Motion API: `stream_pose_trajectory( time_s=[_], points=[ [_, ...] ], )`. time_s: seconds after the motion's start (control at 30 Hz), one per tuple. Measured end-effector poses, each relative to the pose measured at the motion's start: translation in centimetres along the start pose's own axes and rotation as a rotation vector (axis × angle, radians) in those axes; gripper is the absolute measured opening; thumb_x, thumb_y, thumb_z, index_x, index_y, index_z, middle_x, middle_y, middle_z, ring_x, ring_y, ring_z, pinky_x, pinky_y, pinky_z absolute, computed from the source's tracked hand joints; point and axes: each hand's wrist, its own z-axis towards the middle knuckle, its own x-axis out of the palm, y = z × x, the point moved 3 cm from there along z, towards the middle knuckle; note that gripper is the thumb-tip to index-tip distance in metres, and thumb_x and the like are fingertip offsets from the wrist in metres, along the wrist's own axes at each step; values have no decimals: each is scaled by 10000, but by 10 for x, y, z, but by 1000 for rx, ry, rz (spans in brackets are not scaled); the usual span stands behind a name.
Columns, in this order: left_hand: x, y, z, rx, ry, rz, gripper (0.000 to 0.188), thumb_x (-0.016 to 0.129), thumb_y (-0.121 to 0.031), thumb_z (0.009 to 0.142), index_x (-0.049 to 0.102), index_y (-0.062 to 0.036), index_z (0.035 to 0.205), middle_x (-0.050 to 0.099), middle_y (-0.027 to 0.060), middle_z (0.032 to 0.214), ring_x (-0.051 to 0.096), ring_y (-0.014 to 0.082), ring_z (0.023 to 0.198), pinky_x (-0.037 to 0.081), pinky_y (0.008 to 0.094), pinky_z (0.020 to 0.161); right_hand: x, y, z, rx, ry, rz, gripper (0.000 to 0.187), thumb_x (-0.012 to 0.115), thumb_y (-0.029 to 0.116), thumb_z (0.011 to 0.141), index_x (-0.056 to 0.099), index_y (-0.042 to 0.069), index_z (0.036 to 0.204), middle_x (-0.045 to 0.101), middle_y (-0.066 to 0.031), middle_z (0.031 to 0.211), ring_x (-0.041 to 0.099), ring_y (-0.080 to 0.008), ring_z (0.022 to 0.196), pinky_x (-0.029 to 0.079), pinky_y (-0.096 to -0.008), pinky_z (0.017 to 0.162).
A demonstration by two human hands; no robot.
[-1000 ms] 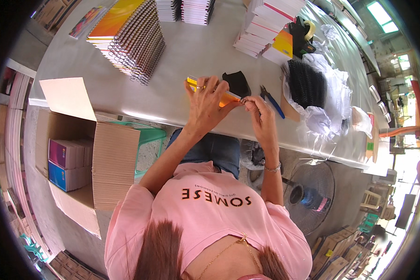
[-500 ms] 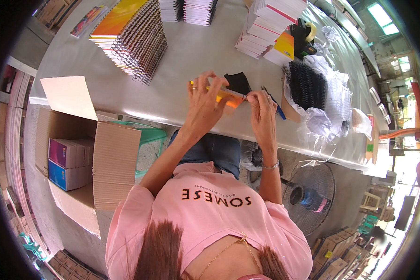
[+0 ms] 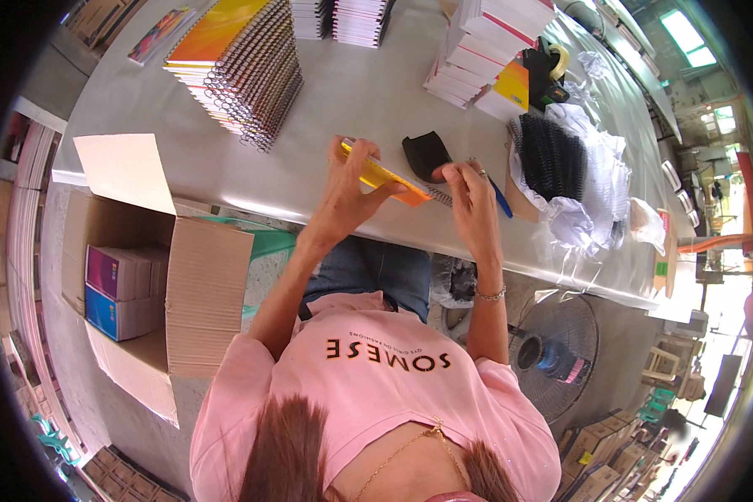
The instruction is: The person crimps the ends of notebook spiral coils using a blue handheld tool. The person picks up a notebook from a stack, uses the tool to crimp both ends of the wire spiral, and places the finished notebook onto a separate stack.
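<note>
In my left hand [image 3: 343,197] is a small notebook with a yellow-orange cover [image 3: 383,176], gripped on edge between thumb and fingers. A thin wire coil [image 3: 440,197] sticks out of the notebook's right end. My right hand [image 3: 475,209] is beside that end, thumb and fingers pinched together just above the coil. Whether anything is between those fingertips is hidden. A black curved block [image 3: 425,155] stands on the table right behind the notebook. Close to the right hand, a blue-handled tool [image 3: 502,201] lies partly hidden.
Stacked spiral notebooks [image 3: 255,75] stand at the far left, and white-paged stacks [image 3: 477,58] at the far right. Black coils [image 3: 552,155] lie on crumpled white wrapping [image 3: 607,167] to the right. An open carton [image 3: 209,293] holding booklets is at left; a fan [image 3: 552,356] is below the table at right.
My left hand has shifted slightly left and down with the notebook. A length of coil now shows between the notebook's end and my right hand, which stays near the same place.
</note>
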Motion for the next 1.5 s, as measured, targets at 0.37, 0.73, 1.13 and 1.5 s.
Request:
stream_pose_trajectory(
  time_s=[0.37,0.73,1.13,1.5],
  points=[
    [-44,4,-5,-46,66,58,532,869,-194,680,503,-35,1032,481,116,1008,441,321,1070,404,425,920,28,-42,10,-126,198,-320,352,682,20,782,597,45,1122,385,-243,1462,452,-417,1255,384,-470,1053],
    [-34,9,-10,-75,79,-37,546,862,-223,696,491,-45,1055,467,120,1057,464,318,1034,426,407,899,28,-37,8,179,326,590,435,805,290,785,544,0,979,405,-174,1459,501,-273,1213,398,-344,1010],
    [-30,10,-10,-21,77,-34,556,876,-181,666,490,-49,1044,479,117,1028,455,317,1038,418,409,906,6,-23,6,94,423,394,327,808,248,747,565,47,835,509,-171,1397,481,-196,1224,372,-303,984],
    [-26,16,-11,-68,85,-111,641,890,-208,661,485,-52,1133,467,133,1113,473,318,1037,434,405,902,0,-24,0,133,396,496,314,819,220,745,609,30,881,615,-152,1145,564,-258,1076,404,-347,955]
  ],
)
